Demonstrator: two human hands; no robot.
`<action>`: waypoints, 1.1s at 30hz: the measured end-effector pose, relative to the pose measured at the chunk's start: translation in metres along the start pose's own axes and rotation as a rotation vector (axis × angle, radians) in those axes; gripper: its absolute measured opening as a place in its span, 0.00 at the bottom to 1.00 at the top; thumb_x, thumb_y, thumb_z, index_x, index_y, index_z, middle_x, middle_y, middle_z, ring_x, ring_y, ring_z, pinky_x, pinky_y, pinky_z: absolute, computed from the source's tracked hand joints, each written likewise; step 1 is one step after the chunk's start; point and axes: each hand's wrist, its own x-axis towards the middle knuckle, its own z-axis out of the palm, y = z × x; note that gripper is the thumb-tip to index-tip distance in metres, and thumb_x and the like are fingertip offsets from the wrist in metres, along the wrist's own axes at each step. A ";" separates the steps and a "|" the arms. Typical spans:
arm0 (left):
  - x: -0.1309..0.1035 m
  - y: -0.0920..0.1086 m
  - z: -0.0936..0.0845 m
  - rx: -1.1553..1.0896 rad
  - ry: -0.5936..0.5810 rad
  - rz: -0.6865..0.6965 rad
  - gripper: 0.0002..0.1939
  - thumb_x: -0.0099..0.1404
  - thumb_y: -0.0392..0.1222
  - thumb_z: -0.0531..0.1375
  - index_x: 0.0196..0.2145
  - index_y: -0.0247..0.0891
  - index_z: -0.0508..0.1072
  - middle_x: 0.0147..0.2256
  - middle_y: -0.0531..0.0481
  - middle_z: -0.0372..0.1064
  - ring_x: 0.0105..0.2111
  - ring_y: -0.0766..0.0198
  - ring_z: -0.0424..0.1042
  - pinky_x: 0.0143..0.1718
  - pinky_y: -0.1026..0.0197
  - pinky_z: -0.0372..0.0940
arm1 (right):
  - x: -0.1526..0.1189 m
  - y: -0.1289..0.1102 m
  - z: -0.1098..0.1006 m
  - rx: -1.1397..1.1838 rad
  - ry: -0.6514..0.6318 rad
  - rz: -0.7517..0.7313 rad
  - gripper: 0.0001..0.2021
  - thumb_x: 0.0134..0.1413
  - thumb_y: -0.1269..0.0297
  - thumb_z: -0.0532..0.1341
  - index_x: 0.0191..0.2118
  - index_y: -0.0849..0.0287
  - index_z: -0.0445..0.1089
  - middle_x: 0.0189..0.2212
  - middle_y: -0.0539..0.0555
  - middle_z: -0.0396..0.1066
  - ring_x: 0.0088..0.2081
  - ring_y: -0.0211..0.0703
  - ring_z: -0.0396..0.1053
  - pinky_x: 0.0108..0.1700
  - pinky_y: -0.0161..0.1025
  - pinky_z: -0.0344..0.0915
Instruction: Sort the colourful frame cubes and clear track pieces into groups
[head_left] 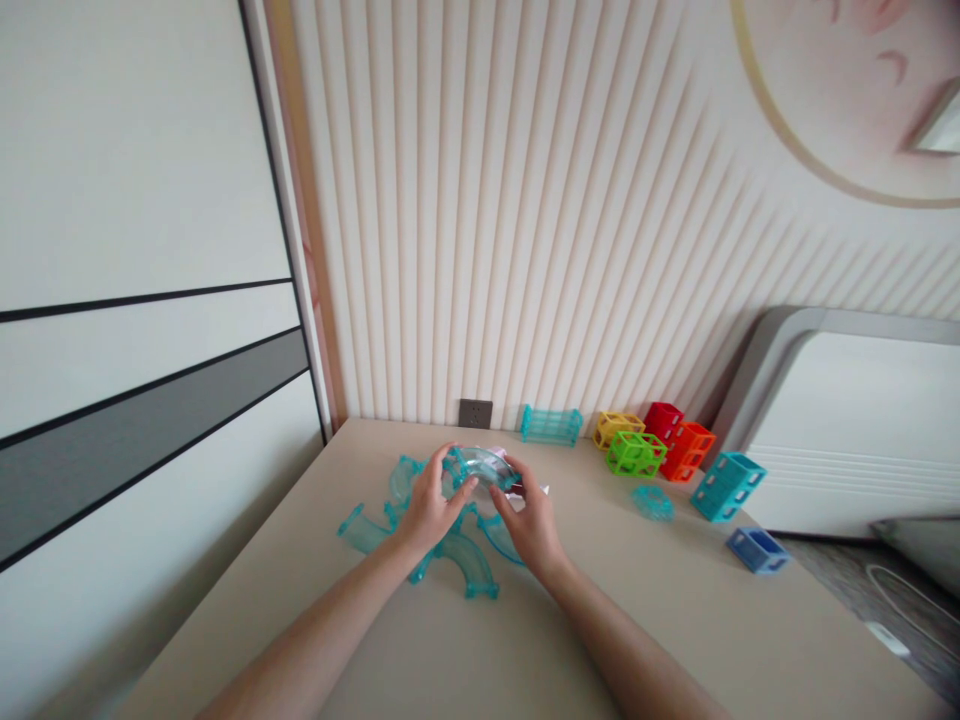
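Note:
Between my two hands is a curved translucent teal track piece (484,463), raised above the table. My left hand (433,505) grips its left end with thumb and fingers. On its right end, my right hand (534,515) is closed in the same way. Below and around the hands lie more teal track pieces: a curved one (466,560) in front, another (364,530) to the left, one (405,480) behind my left hand, and one (499,538) partly under my right hand. A whitish and dark item (536,490) behind the held piece is mostly hidden.
On the table (630,620), teal rods (553,426) stand by the wall near a socket (475,413). Rightward are yellow (616,428), green (636,455), red (664,422), orange (688,450), teal (727,487) and blue (757,550) block frames, plus a flat teal piece (652,503).

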 end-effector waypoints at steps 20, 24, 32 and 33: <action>0.002 -0.013 0.004 -0.035 -0.003 -0.015 0.29 0.64 0.49 0.63 0.60 0.42 0.59 0.56 0.40 0.69 0.52 0.54 0.74 0.48 0.52 0.74 | 0.004 0.012 -0.011 -0.247 0.039 -0.004 0.35 0.58 0.54 0.61 0.68 0.55 0.51 0.47 0.57 0.76 0.42 0.47 0.74 0.45 0.45 0.71; 0.003 -0.009 0.002 -0.075 -0.017 -0.031 0.27 0.64 0.49 0.63 0.58 0.42 0.62 0.54 0.42 0.71 0.50 0.55 0.75 0.48 0.51 0.74 | 0.003 0.011 -0.012 -0.230 0.021 -0.010 0.36 0.59 0.54 0.60 0.69 0.56 0.49 0.48 0.57 0.75 0.43 0.48 0.74 0.46 0.45 0.71; 0.005 -0.004 -0.002 -0.131 -0.031 -0.048 0.23 0.63 0.48 0.64 0.53 0.42 0.65 0.52 0.42 0.72 0.50 0.55 0.75 0.49 0.50 0.74 | 0.003 0.011 -0.010 -0.173 0.006 -0.058 0.36 0.59 0.56 0.61 0.69 0.53 0.49 0.52 0.58 0.73 0.46 0.50 0.73 0.49 0.52 0.71; 0.005 -0.004 -0.001 -0.134 -0.032 -0.054 0.23 0.63 0.48 0.64 0.53 0.42 0.65 0.52 0.42 0.72 0.50 0.55 0.75 0.48 0.50 0.74 | 0.003 0.011 -0.010 -0.170 0.006 -0.061 0.36 0.59 0.56 0.61 0.69 0.53 0.49 0.52 0.58 0.73 0.46 0.50 0.73 0.49 0.52 0.71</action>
